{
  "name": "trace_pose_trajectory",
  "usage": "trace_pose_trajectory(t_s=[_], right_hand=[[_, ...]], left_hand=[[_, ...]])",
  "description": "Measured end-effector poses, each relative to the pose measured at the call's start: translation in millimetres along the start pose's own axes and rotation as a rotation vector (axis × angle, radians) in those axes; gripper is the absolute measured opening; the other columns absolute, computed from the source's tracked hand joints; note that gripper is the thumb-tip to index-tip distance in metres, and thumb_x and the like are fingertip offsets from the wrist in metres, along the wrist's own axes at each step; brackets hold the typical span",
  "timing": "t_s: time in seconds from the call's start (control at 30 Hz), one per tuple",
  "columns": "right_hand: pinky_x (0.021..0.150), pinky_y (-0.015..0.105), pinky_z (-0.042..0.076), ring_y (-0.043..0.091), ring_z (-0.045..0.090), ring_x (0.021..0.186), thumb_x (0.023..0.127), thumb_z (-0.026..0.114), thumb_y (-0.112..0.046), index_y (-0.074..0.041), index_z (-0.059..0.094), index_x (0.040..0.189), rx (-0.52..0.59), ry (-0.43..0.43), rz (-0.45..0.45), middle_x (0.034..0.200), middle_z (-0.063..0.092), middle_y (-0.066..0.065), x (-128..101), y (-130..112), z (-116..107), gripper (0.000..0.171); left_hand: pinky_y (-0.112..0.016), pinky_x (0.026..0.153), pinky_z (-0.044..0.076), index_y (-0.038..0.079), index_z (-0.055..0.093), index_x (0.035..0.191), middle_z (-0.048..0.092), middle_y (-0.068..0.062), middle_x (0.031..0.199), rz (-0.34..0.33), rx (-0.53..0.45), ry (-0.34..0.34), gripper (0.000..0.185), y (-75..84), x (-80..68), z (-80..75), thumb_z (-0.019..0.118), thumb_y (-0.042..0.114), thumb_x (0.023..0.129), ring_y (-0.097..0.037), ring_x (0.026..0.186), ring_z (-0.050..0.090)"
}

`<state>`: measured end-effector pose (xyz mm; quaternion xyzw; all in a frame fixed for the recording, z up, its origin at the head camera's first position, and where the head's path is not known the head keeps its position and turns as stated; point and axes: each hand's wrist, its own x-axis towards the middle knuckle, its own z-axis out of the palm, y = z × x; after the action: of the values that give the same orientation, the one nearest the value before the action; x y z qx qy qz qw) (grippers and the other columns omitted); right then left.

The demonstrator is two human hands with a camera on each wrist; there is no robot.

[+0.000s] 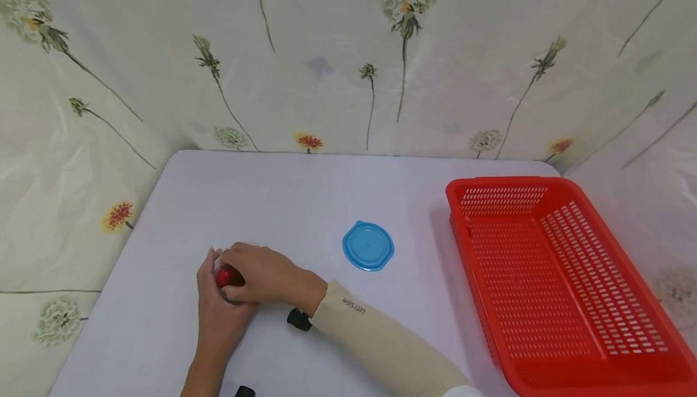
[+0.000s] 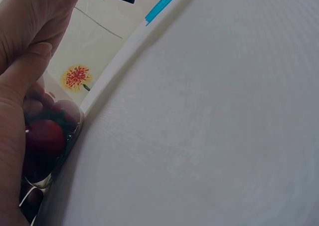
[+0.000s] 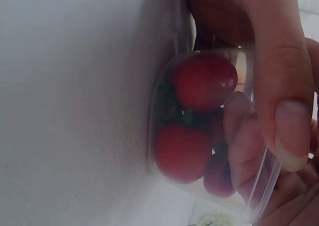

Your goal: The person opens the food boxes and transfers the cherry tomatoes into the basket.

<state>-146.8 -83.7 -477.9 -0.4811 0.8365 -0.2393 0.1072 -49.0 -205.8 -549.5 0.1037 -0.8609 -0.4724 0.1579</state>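
The left hand is curled round a clear cup, low at the white table. The right hand, at the cup's 3 o'clock, grips it at the rim with thumb and bent fingers. Inside lie red tomatoes. A blue lid rests toward 2 to 3 o'clock from the cup; farther, at 3 o'clock, stands a red basket.

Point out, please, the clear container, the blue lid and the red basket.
Clear container point(image 3: 263, 190): right wrist view, on its rim.
Blue lid point(image 1: 368, 246): head view, on the middle of its face.
Red basket point(image 1: 530, 288): head view, on its bare floor.
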Motion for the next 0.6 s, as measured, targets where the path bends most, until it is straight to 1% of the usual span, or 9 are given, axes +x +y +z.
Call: trace_pose_trajectory(t_s=[0.17,0.4,0.5,0.6], right_hand=[[0.072,0.009,0.043,0.001,0.052,0.091,0.092,0.072,-0.021,-0.015,0.067,0.118,-0.001,0.001,-0.03,0.101,0.061,-0.01,0.7,0.3,0.8,0.027],[0.074,0.01,0.042,-0.002,0.05,0.089,0.096,0.07,-0.023,-0.018,0.068,0.118,0.001,-0.005,-0.066,0.097,0.059,-0.015,2.3,3.1,2.0,0.023],[0.075,0.01,0.042,-0.002,0.05,0.09,0.096,0.071,-0.023,-0.02,0.067,0.118,0.021,-0.012,-0.069,0.097,0.058,-0.016,2.2,4.0,1.7,0.022],[0.077,0.01,0.043,-0.002,0.051,0.093,0.097,0.072,-0.023,-0.02,0.066,0.119,0.048,-0.012,-0.05,0.102,0.061,-0.016,1.3,4.6,1.2,0.023]], left_hand=[[-0.061,0.113,0.04,0.013,0.016,0.167,0.029,-0.011,0.164,0.02,0.008,0.005,0.113,-1.0,0.2,0.2,0.089,0.009,0.08,-0.035,0.147,0.036],[-0.063,0.113,0.038,0.013,0.016,0.167,0.029,-0.01,0.165,0.002,-0.007,0.005,0.112,1.2,0.1,-0.4,0.087,0.01,0.082,-0.035,0.148,0.035],[-0.062,0.113,0.039,0.013,0.016,0.167,0.028,-0.009,0.165,0.005,-0.006,0.005,0.111,1.3,-0.1,0.2,0.087,0.011,0.082,-0.034,0.148,0.035],[-0.062,0.112,0.041,0.015,0.015,0.167,0.028,-0.008,0.165,0.001,-0.005,0.001,0.111,2.0,-0.9,0.5,0.087,0.012,0.083,-0.034,0.148,0.036]])
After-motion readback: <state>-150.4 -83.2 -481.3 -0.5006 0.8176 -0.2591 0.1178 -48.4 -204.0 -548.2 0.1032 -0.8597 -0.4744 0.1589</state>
